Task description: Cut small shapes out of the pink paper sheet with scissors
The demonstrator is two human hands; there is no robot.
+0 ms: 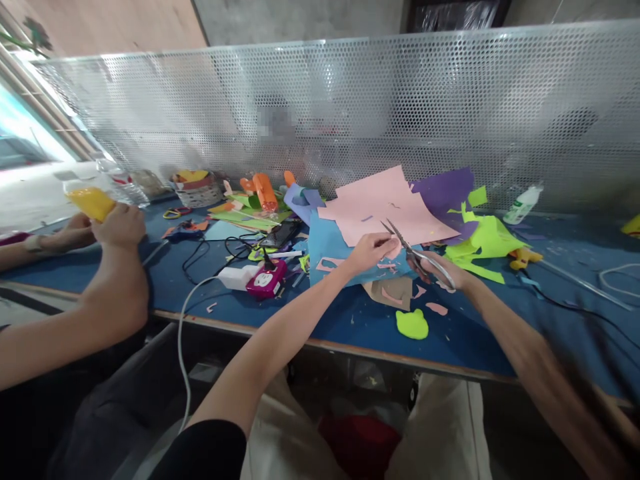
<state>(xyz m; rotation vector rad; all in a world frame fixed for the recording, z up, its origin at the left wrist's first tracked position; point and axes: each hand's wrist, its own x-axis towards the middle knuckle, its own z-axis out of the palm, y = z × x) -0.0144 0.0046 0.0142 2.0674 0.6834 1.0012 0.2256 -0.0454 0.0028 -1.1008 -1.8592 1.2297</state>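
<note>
While pinching a small, flat, pale-pink piece (pixel 395 249) in the fingertips of the left hand (pixel 369 253), right of frame centre, gripping silver metal scissors (pixel 408 248) just beside it in the curled right hand (pixel 430 265). Aiming the blades (pixel 397 233) upper left, along a long axis slanting down to lower right.

Centre: large sheet (pixel 377 207), pale pink; paper piece (pixel 395 247), pink; scissors (pixel 404 241), silver. Right of centre: rear sheet (pixel 445 190), purple; ragged sheet (pixel 483 239), yellow-green. Left of centre: box (pixel 267 281), magenta. Upper frame: panel (pixel 350 87), grey, dotted. Tabletop (pixel 325 320): blue.
</note>
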